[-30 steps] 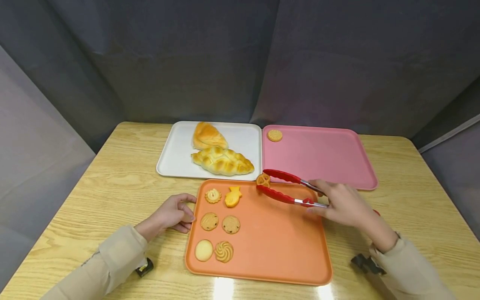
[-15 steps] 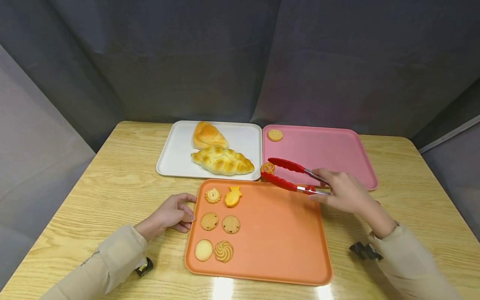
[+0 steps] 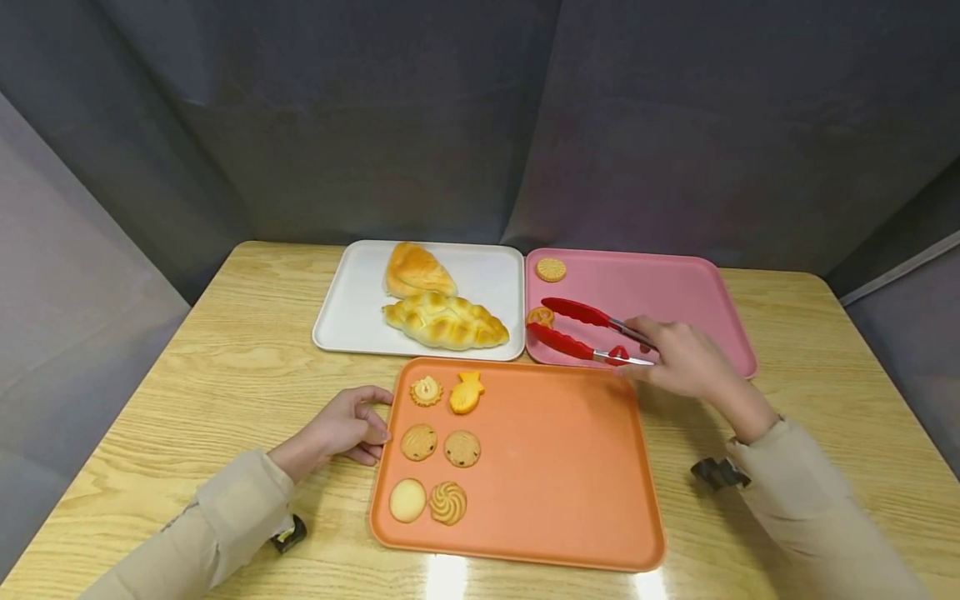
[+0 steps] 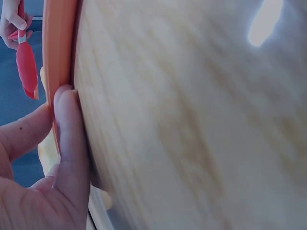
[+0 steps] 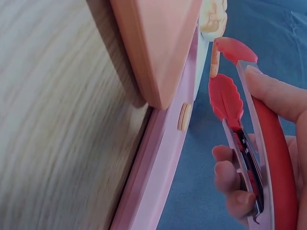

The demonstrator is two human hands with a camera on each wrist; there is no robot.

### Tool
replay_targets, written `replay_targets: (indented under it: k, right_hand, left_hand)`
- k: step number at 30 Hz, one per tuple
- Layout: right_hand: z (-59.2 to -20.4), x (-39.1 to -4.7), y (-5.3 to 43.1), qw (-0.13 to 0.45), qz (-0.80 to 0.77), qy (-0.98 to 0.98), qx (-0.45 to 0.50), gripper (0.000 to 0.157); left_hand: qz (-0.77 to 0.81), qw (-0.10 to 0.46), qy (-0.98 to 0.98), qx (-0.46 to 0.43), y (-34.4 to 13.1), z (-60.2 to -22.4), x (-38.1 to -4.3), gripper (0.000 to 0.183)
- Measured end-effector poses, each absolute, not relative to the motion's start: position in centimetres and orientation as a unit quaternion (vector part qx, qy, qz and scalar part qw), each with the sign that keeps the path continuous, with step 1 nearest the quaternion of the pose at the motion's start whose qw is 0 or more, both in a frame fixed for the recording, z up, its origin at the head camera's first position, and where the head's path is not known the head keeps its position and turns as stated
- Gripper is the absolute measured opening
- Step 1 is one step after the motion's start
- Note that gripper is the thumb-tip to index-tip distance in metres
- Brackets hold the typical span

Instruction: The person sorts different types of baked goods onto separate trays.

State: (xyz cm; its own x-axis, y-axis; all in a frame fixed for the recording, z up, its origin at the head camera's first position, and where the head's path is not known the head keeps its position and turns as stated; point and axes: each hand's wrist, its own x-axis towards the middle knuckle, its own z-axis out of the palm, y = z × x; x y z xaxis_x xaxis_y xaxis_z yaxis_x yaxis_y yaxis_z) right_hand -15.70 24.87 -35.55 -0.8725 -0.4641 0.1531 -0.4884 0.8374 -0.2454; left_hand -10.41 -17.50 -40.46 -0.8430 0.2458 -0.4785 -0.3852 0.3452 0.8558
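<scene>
My right hand grips red-tipped metal tongs over the pink tray. A pretzel-shaped cookie is between the tong tips, near that tray's left edge. In the right wrist view the cookie hangs between the red heads, above the surface. My left hand pinches the left rim of the orange tray, thumb above and fingers beneath in the left wrist view. On this tray lie a round frilled cookie, a fish-shaped cookie and several round cookies, all along its left side.
A round biscuit lies at the pink tray's back left corner. To its left stands a white tray with a triangular bread and a braided bread. Grey curtains hang behind the wooden table.
The tongs with the pretzel-shaped cookie have moved away from me, from the orange tray's back edge to over the pink tray. My left hand stays on the orange tray's rim.
</scene>
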Motion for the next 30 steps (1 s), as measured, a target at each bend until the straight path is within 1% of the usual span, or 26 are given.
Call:
replay_targets:
  k: [7,11,17,22,30]
  right_hand:
    - [-35.3,-16.9,25.1,0.022,0.127,-0.968,0.217,0.057]
    - [-35.4,-17.5,25.4,0.016,0.126,-0.969,0.21,0.057]
    - [-35.4,-18.4,25.5,-0.011,0.134,-0.974,0.181,0.057]
    - [-35.4,-19.1,25.5,-0.029,0.136,-0.978,0.157,0.06]
    - [-35.9,-20.5,25.8,-0.041,0.135,-0.979,0.145,0.064]
  left_hand:
    - [0.572,0.279,0.771,-0.043,-17.5,-40.4,-10.4,0.051]
    - [0.572,0.278,0.77,-0.044,-17.6,-40.4,-10.4,0.05]
    - [0.573,0.278,0.769,-0.045,-17.5,-40.5,-10.4,0.05]
    - [0.575,0.278,0.769,-0.046,-17.6,-40.5,-10.4,0.05]
    - [0.574,0.278,0.769,-0.042,-17.5,-40.5,-10.4,0.05]
